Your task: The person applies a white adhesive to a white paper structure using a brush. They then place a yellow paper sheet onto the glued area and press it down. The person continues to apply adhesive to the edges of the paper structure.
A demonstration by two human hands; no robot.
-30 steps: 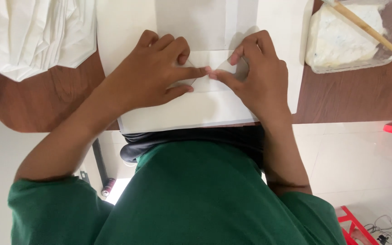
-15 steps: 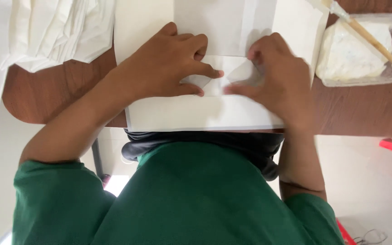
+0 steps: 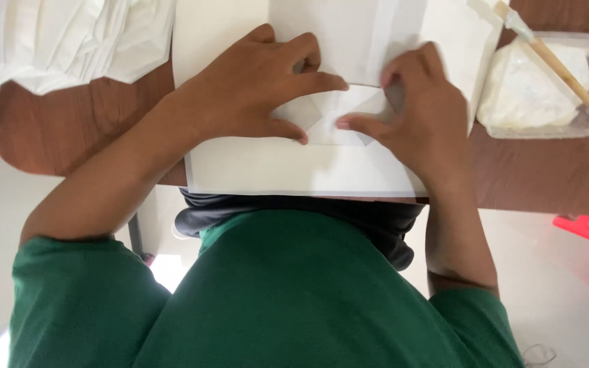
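A brown wooden table [image 3: 76,123] carries the work, with pale floor showing past its near edge. On it lies a large white sheet [image 3: 294,170], and everything sits around that sheet. The left hand [image 3: 253,88] presses flat on the small folded paper piece [image 3: 335,116] at the sheet's middle, fingers spread, grasping nothing. The right hand [image 3: 424,112] pins the same piece from the other side, thumb and fingertips bearing on its fold. If either hand lifts or slides unevenly, the crease may spring open or set crooked. Left of the sheet lies a heap of folded white papers [image 3: 69,41]. Right of it stands a clear container [image 3: 547,102] of white paste with a wooden stick [image 3: 567,75]; a careless elbow could tip it.
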